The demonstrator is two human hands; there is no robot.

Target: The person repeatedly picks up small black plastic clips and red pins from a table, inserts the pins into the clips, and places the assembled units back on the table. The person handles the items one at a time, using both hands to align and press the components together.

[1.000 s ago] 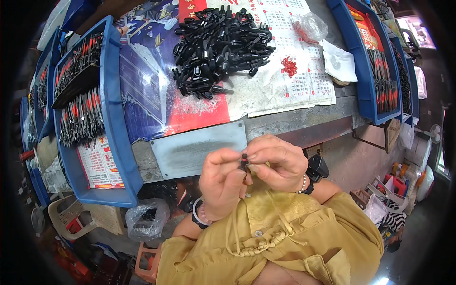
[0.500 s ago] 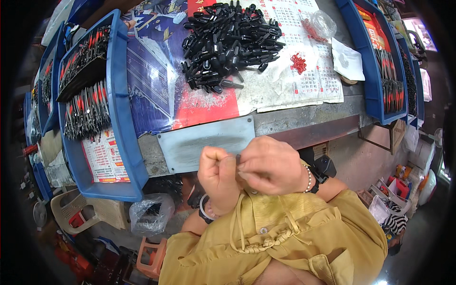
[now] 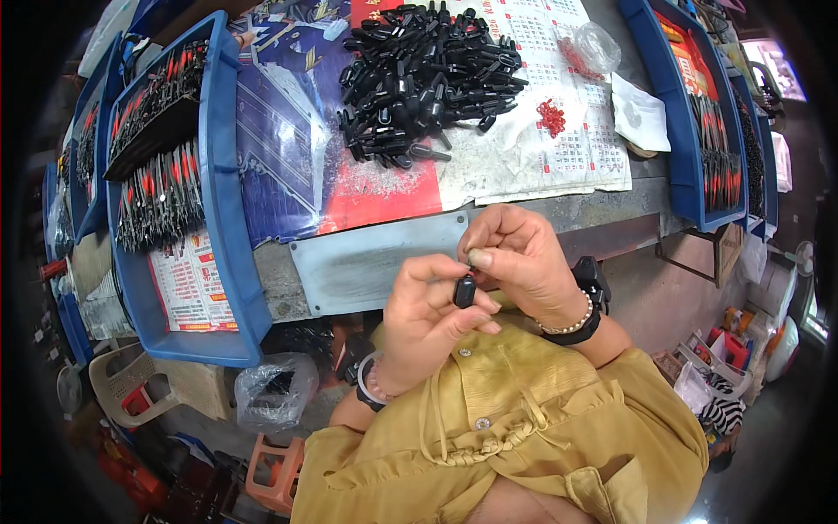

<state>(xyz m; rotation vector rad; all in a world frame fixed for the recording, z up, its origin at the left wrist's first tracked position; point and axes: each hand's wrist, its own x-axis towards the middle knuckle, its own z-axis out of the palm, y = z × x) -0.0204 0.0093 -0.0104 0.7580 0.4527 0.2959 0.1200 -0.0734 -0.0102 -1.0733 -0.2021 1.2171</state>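
My left hand (image 3: 419, 319) grips a small black plastic piece (image 3: 464, 292) with a rounded end between thumb and fingers, above the front edge of the table. A speck of red shows at its upper end. There the thumb and forefinger of my right hand (image 3: 528, 266) are pinched together, and whatever is between them is too small to make out. Beyond my hands, a large heap of similar black plastic pieces (image 3: 419, 100) lies on the table. To its right sits a little pile of red parts (image 3: 551, 118).
A pale metal plate (image 3: 349, 262) is fixed at the table's front edge. Blue trays (image 3: 249, 306) of black-and-red parts flank me, another blue tray (image 3: 690, 188) being on the right. A clear plastic bag (image 3: 597, 48) and white paper (image 3: 640, 112) lie at the back right.
Both hands were close together with fingers curled tightly. Now they have turned and opened out slightly rightward, exposing the black piece in my left hand; my right hand has risen to its upper end.
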